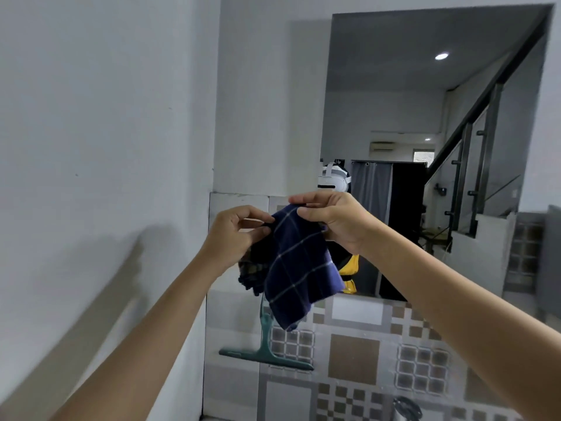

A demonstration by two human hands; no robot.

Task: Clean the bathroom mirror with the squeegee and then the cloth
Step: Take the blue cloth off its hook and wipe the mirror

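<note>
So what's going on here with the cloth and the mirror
A person stands before a large frameless wall mirror, holding a dark blue checked cloth up in both hands. The left hand pinches one upper edge and the right hand grips the other, so the cloth hangs between them, not yet on the glass. A teal green squeegee sits below, blade downward against the patterned tiled wall, held by neither hand.

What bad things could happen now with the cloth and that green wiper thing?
1. Both hands, left and right, only pinch the blue cloth at its top edge, so it might slip and fall.
2. The green squeegee hangs below the cloth with its handle top hidden behind it; a tug on the cloth might knock it down.
3. Wiping the mirror with a bunched cloth may leave streaks.
</note>
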